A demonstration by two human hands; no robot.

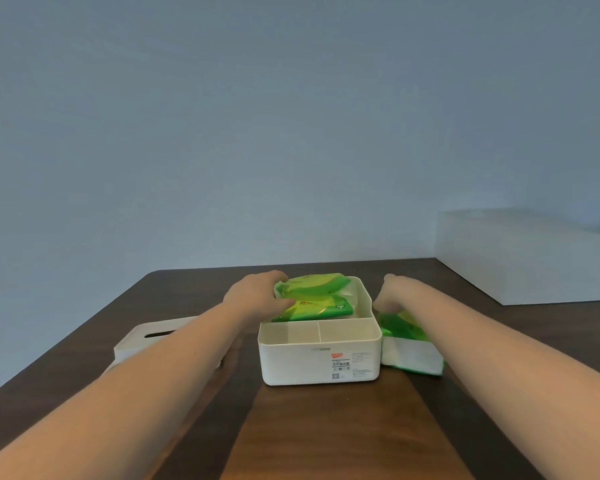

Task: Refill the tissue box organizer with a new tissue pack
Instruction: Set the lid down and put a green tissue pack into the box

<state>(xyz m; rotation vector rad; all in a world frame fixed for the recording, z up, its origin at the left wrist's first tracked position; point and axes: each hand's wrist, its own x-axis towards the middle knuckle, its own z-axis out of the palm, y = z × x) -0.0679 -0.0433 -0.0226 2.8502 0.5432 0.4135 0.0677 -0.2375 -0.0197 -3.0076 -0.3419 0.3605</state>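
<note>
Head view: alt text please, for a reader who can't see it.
A person's left hand grips a green tissue pack in the back compartment of a white organizer on a dark wooden table. The right hand rests beside a second green pack; a white lid lies left.

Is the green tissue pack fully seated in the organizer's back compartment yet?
No. The green tissue pack sits tilted, its top above the organizer rim, with the left hand gripping its left end.

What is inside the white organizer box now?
A green tissue pack sits tilted in the organizer rear section, gripped by the left hand. Two front compartments look empty. Beneath the pack is hidden.
</note>
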